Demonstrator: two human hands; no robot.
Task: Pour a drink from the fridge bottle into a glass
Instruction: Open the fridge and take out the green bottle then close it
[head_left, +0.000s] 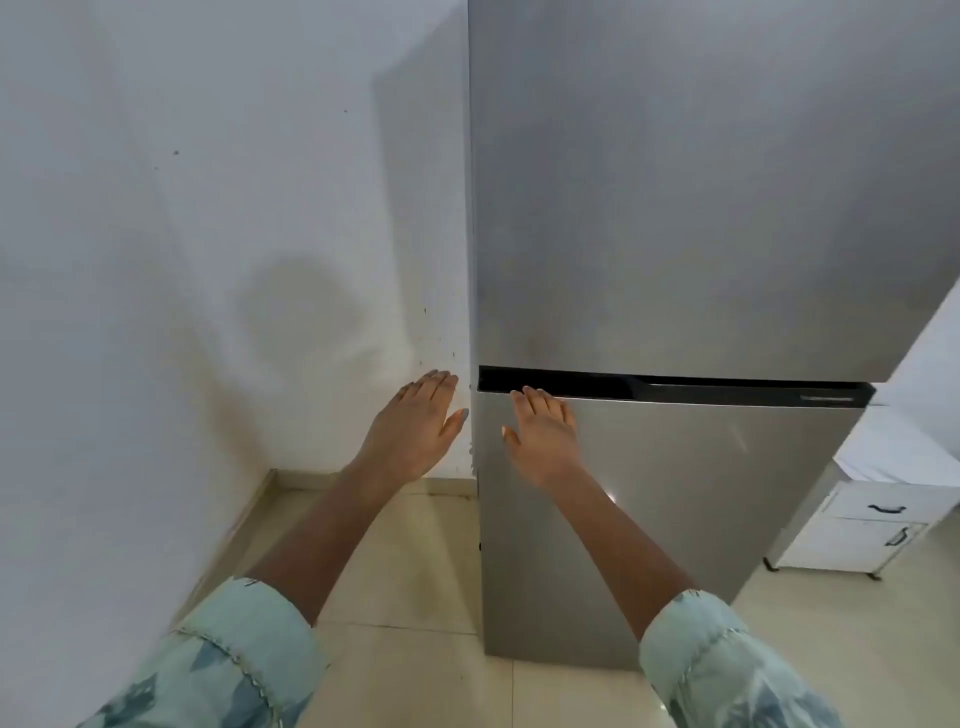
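Observation:
A tall steel fridge (701, 208) stands in front of me, both doors closed, with a dark handle groove (675, 387) between the upper and lower door. My right hand (543, 434) is open, palm down, its fingertips at the left end of that groove on top of the lower door (675, 493). Just left of the fridge's edge my left hand (418, 426) is held open in the air in front of the wall, holding nothing. No bottle or glass is in sight.
A white wall (182, 260) runs close along the fridge's left side down to a beige tiled floor (415, 597). At the right, a white cabinet (862, 525) with dark drawer handles stands beside the fridge.

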